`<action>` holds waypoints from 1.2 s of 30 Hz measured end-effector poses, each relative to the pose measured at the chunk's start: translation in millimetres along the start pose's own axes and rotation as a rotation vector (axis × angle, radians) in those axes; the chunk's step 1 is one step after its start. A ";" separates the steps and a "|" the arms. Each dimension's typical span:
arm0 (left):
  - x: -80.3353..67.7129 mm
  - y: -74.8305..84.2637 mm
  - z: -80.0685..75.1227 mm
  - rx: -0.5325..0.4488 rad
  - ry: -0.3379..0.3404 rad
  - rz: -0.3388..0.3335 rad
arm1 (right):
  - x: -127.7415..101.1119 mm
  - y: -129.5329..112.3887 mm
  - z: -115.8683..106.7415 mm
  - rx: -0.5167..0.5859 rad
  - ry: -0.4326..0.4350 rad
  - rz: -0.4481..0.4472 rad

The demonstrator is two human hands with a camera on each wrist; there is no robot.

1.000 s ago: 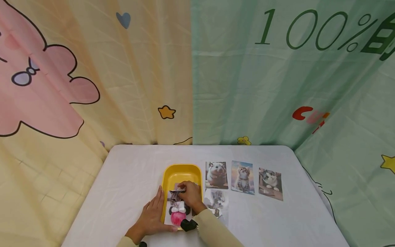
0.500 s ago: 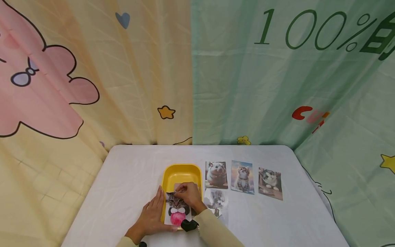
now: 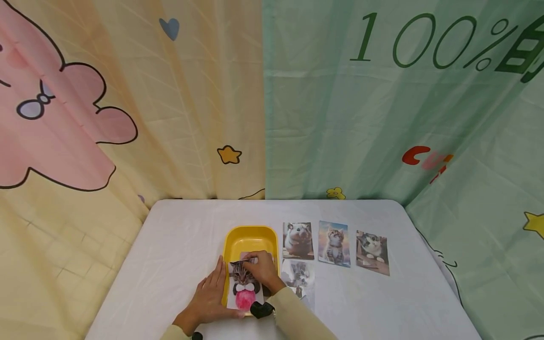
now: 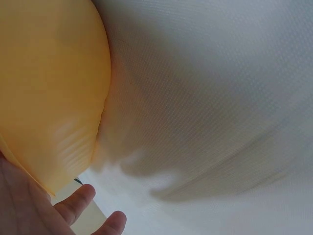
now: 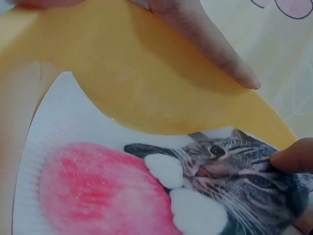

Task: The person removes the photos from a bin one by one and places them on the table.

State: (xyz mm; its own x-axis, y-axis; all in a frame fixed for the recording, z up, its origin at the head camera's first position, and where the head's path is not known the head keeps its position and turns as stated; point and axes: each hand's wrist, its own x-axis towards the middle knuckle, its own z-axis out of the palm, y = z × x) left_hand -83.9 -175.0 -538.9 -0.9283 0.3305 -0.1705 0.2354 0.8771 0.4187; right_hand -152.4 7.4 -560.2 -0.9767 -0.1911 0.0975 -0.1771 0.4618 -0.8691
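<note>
A photo card [image 3: 245,299] of a tabby cat with a pink fluffy ball lies in the near part of a yellow tray [image 3: 250,228]. My right hand [image 3: 264,273] pinches the card near its far end. In the right wrist view a fingertip [image 5: 296,157] presses on the cat's forehead, and the card [image 5: 107,191] bows up at its near end. My left hand [image 3: 206,300] rests against the tray's left side, fingers straight, thumb along the near rim. Part of another card [image 3: 244,255] shows under the right hand; the rest is hidden.
Right of the tray lie a hamster photo [image 3: 298,241], a kitten photo [image 3: 334,244] and a grey-and-white cat photo [image 3: 373,252]. A pale glossy sheet [image 3: 297,278] lies beside the right wrist. Patterned curtains [image 3: 204,94] hang behind the white table [image 3: 182,226].
The far end of the tabby photo, bent up before, has come down flatter, so the cat's face shows. My right hand shifted only slightly; my left hand stays put.
</note>
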 end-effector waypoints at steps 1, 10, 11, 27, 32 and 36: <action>0.1 -0.1 0.1 -0.001 0.000 0.001 | 0.4 0.2 -1.0 0.006 -0.013 -0.001; 1.2 -1.0 -0.6 0.013 -0.002 0.010 | 2.5 -12.0 -28.9 0.025 -0.042 -0.032; 1.4 -0.8 -0.9 0.010 -0.008 0.005 | 2.1 -13.1 -33.2 0.028 -0.040 -0.024; 1.0 1.0 -1.6 0.000 -0.012 -0.012 | -7.3 10.2 -81.7 0.091 0.086 0.026; 0.5 0.9 -1.7 -0.003 -0.004 -0.007 | -11.9 17.9 -91.9 0.133 0.115 0.061; 1.0 0.0 -1.5 -0.006 0.004 0.007 | -17.2 19.4 -103.3 0.150 0.129 0.094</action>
State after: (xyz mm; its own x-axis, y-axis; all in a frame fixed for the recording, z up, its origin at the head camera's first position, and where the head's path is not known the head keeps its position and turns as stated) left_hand -85.2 -175.1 -537.8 -0.9278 0.3350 -0.1644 0.2398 0.8728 0.4251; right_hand -151.5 109.1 -528.6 -0.9972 -0.0368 0.0653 -0.0739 0.3363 -0.9389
